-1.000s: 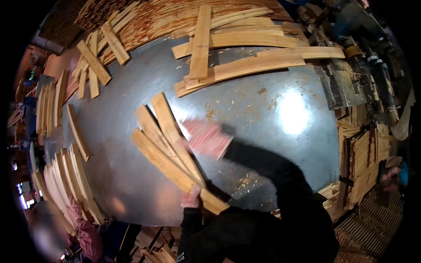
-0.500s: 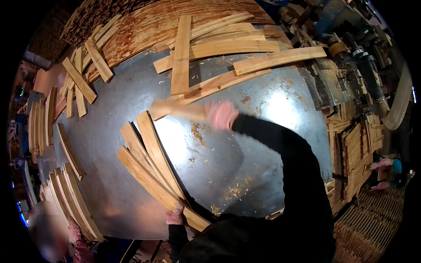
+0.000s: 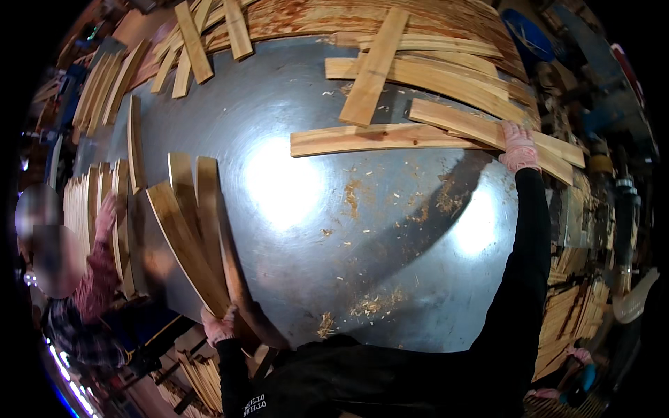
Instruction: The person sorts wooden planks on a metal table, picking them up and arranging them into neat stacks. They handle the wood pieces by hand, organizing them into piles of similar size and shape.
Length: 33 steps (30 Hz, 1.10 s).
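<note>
My left hand [image 3: 219, 325], in a pink glove, is closed around the near end of a slightly curved wooden board [image 3: 185, 240] at the table's near left. Two more boards lean fanned out beside it, a middle board [image 3: 182, 177] and a right-hand board [image 3: 208, 181]. Stretched to the far right, my right hand [image 3: 520, 148], also gloved, grips the edge of a wooden board [image 3: 460, 124] with its fingers over the top. That board overlaps a long knotted board [image 3: 376, 139] lying on the metal table [image 3: 293, 230]. The right thumb is hidden.
Several boards lie crossed at the back, with one plank [image 3: 376, 66] across them. Another person's hand [image 3: 106, 217] touches a row of upright boards [image 3: 80, 209] at left. Wood shavings [image 3: 376, 304] litter the table. Machinery with a pipe [image 3: 626, 216] stands at right.
My right hand has swept from mid-table to the boards at the far right. My left hand stays at the near board's end. The view has turned, and the other person's hand has shifted along the row.
</note>
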### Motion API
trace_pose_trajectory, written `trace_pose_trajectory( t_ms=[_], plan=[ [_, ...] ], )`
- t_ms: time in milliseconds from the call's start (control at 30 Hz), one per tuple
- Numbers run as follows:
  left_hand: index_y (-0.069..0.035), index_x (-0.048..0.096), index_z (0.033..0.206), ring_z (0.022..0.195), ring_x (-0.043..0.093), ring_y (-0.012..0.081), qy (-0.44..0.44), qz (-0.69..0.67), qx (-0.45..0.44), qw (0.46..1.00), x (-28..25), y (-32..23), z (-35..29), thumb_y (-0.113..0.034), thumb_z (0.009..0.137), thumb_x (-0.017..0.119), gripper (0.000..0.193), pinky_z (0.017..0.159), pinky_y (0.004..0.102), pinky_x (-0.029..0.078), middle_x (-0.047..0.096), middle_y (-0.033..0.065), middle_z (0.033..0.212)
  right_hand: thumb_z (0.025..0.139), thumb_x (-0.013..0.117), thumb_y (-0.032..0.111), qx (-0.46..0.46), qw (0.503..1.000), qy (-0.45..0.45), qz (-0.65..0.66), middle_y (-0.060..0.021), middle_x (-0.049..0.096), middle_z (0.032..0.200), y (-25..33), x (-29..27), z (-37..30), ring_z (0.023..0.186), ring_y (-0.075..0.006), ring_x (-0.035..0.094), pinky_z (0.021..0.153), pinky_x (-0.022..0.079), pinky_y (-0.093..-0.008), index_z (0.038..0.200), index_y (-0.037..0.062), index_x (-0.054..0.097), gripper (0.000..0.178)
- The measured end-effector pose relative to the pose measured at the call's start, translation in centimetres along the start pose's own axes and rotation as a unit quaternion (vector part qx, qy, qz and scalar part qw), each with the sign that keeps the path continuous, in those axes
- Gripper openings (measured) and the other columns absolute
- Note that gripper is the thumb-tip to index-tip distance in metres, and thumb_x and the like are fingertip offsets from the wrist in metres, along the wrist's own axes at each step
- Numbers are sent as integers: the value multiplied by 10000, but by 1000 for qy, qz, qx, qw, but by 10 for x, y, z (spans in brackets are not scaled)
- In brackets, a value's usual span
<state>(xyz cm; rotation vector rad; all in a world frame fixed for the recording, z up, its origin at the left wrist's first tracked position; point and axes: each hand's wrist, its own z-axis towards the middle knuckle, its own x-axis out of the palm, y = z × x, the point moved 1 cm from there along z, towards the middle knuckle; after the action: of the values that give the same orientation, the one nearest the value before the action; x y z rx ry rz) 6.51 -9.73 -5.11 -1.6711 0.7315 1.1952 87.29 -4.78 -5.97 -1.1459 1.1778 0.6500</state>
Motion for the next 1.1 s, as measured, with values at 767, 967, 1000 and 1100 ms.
trace_pose_trajectory(
  t_ms=[767, 967, 1000, 1100],
  plan=[
    [-41, 362, 1414, 1185, 544, 407, 26, 185, -71, 980, 51, -19, -1, -317, 710, 846, 897, 967, 471, 476, 546, 228, 1293, 649, 832, 422, -235, 959, 134, 89, -216, 585, 1250, 197, -77, 41, 1191, -322, 561, 1007, 426, -417, 1442, 45, 333, 1010],
    [-57, 443, 1327, 1040, 639, 408, 112, 124, -105, 980, 30, -30, 2, -480, 728, 784, 809, 863, 483, 511, 672, 217, 1101, 722, 778, 441, -218, 809, 319, 442, -239, 615, 1212, 260, -71, -42, 1097, -362, 614, 949, 491, -413, 1463, 35, 340, 951],
    [-55, 438, 1330, 1063, 634, 393, 133, 110, -93, 981, 38, -29, 5, -496, 739, 774, 810, 878, 473, 505, 657, 218, 1148, 721, 781, 447, -210, 738, 335, 546, -236, 611, 1228, 267, -53, -51, 1117, -364, 607, 965, 485, -417, 1464, 45, 351, 948],
    [-46, 470, 1303, 1050, 638, 386, 199, -14, -124, 972, 35, -73, 9, -459, 738, 755, 756, 876, 459, 509, 648, 228, 1153, 815, 736, 367, -76, 515, 461, 719, -216, 616, 1231, 323, -91, -77, 1182, -327, 578, 990, 477, -400, 1402, 49, 455, 724]
  ],
)
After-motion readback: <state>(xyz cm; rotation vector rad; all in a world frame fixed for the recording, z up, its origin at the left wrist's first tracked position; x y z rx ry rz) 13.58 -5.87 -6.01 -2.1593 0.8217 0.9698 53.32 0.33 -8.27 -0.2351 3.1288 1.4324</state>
